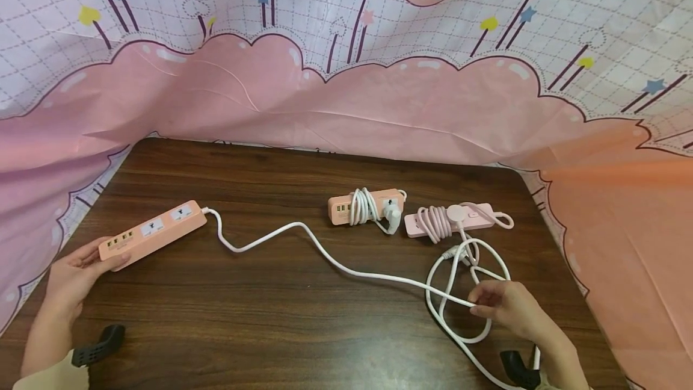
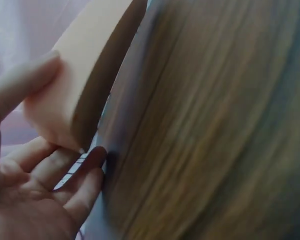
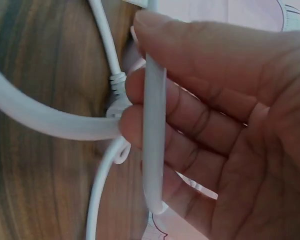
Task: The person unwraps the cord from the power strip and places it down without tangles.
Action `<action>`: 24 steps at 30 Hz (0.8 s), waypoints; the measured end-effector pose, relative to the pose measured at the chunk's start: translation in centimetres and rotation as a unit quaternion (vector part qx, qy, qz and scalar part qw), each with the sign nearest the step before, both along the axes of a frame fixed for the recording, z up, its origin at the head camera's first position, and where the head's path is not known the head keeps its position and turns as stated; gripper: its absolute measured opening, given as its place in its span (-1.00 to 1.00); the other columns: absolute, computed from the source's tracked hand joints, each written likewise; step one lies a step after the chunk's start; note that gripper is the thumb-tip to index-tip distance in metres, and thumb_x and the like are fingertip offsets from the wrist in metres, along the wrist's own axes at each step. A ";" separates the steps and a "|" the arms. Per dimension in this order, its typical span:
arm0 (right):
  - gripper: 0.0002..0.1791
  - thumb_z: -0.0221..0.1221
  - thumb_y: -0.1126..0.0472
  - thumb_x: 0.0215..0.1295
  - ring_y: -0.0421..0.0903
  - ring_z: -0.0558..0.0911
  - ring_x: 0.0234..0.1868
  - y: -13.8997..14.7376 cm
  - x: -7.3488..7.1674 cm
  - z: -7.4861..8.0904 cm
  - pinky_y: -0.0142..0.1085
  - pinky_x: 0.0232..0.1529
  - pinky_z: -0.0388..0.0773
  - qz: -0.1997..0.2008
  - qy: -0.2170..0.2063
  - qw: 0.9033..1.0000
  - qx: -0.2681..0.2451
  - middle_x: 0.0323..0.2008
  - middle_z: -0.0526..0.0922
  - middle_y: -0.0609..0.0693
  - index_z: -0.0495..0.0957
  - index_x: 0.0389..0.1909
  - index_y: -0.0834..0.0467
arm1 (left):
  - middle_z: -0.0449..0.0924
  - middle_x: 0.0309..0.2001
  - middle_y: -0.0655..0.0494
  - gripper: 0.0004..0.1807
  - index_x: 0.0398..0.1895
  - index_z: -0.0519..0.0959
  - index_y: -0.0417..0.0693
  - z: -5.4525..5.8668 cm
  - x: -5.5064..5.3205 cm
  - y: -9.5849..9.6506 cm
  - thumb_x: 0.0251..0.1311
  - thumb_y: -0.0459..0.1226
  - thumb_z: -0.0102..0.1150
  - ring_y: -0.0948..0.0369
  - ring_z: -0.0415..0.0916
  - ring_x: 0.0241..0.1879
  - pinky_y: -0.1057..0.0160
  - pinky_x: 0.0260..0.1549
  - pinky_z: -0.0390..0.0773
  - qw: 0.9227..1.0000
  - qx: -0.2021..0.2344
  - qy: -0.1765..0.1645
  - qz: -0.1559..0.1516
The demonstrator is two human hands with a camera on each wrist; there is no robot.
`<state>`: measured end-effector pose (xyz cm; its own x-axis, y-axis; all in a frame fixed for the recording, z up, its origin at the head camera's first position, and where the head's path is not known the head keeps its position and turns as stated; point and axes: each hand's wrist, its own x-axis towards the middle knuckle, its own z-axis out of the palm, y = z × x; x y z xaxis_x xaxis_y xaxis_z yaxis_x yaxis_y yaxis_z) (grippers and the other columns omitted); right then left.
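Observation:
At the table's left side, my left hand [image 1: 73, 275] grips the near end of a peach power strip [image 1: 157, 232], thumb on one side and fingers on the other. In the left wrist view the strip's plain casing [image 2: 85, 55] is tilted up between thumb and fingers. A white cord [image 1: 265, 238] runs in waves from the strip's far end across to the right. There my right hand [image 1: 509, 306] pinches it between thumb and fingertips. Close up in the right wrist view, the held cord [image 3: 154, 135] crosses in front of the curled fingers. Loose cord loops [image 1: 430, 297] lie beside this hand.
Towards the back of the dark wooden table [image 1: 260, 330] lies a second peach power strip [image 1: 340, 212], its cord wound round it. Next to it is a pink power strip [image 1: 414, 225], also wrapped. A patterned pink curtain [image 1: 346, 119] borders the table behind and at the sides.

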<state>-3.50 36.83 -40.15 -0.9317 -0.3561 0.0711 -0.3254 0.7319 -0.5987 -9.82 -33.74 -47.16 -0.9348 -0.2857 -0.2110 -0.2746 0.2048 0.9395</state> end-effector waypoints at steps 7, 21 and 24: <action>-0.74 0.39 0.41 -0.15 -0.40 0.40 -0.59 0.1 0.3 -0.7 -0.41 -0.62 0.37 -0.004 -0.015 1.000 0.004 -0.63 0.45 -0.29 0.50 -0.60 0.05 | 0.05 0.33 -0.38 -0.11 0.34 0.15 -0.36 0.3 -0.2 0.2 0.07 -0.07 0.32 -0.20 0.05 0.32 0.07 0.21 0.25 0.981 -0.186 -0.055 -0.023; -0.71 0.43 0.31 -0.20 -0.40 0.36 -0.56 -0.3 0.3 -1.8 -0.40 -0.56 0.33 -0.046 -0.029 0.993 0.107 -0.60 0.40 -0.30 0.50 -0.61 -0.04 | 0.03 0.23 -0.61 -0.10 0.31 0.15 -0.40 1.5 -0.1 0.3 0.10 0.03 0.24 -0.47 0.00 0.20 -0.39 0.02 0.11 0.951 -0.290 -0.071 -0.075; -0.73 0.43 0.29 -0.18 -0.39 0.36 -0.55 -0.4 0.4 -1.8 -0.39 -0.54 0.33 -0.048 -0.033 0.992 0.115 -0.59 0.40 -0.29 0.51 -0.59 -0.04 | 0.09 0.19 -0.62 -0.12 0.31 0.15 -0.40 1.8 -0.1 0.4 0.11 0.03 0.23 -0.47 0.03 0.16 -0.39 -0.02 0.12 0.941 -0.320 -0.060 -0.090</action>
